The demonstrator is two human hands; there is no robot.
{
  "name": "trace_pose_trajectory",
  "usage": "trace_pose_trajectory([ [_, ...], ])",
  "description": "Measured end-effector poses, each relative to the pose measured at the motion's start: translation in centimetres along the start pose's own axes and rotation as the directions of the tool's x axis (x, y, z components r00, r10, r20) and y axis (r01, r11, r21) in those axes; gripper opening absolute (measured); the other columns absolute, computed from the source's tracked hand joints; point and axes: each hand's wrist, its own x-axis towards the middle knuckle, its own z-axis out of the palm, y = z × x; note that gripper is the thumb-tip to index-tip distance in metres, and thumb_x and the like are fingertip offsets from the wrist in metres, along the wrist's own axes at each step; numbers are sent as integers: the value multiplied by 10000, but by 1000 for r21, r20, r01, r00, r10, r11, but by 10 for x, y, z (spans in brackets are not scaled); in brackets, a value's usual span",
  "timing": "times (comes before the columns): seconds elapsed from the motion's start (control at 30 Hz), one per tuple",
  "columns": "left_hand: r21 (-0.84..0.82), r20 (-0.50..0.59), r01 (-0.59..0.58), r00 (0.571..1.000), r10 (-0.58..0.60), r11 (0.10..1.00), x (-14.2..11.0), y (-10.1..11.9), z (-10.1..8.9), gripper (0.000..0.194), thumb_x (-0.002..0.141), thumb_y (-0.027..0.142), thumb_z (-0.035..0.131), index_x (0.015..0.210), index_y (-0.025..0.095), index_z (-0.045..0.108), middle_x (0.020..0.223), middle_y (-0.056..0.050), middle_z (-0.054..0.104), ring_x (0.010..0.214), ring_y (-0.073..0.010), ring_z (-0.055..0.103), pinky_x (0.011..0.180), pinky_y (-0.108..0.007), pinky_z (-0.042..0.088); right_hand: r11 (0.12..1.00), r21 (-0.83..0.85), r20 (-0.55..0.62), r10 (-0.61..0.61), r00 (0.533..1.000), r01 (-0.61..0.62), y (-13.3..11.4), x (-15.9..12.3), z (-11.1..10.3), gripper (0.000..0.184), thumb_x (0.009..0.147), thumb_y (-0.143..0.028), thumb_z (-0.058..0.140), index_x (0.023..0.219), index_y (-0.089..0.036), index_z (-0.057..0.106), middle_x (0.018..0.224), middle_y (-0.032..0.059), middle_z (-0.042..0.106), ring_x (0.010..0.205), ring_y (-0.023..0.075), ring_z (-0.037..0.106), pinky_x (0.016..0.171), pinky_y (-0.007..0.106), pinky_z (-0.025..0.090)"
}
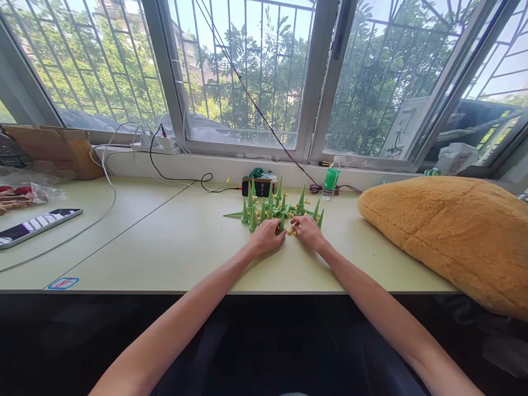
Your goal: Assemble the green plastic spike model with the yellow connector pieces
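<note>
Several green pointed cones (253,219) stand upright in a cluster on the pale table, some lying on their sides, with small yellow pieces (307,202) scattered among them. At the near edge of the cluster, my left hand (268,236) has its fingers curled round a green cone (282,223) that stands upright. Just to the right, my right hand (308,231) is closed, its fingertips down at a small yellow piece (291,232). The exact shape of that piece is too small to make out, and the fingers partly cover it.
Behind the cones a black phone (264,189) leans upright on a cable. A green-labelled bottle (331,180) stands by the window sill. An orange plush cushion (449,231) fills the right side. Another phone (41,225) and a white cable (108,206) lie at left.
</note>
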Motion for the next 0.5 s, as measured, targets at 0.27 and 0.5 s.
trace_pose_trajectory([
  [0.27,2,4,2,1000,-2,1000,0,1,1,200,847,325,539,714,177,531,748,-58,626,690,-182,562,596,-278,356,1000,-2,5,7,1000,-7,2,1,0,197,837,-165,581,987,-204,704,907,47,723,901,177,632,777,249,439],
  [0.5,-14,1,8,1000,-8,1000,0,3,-1,187,845,309,542,717,172,542,740,-61,626,681,-181,563,593,-281,356,999,-20,6,27,1000,-26,2,0,1,201,846,-161,572,1001,-193,697,942,65,706,906,179,620,760,248,427],
])
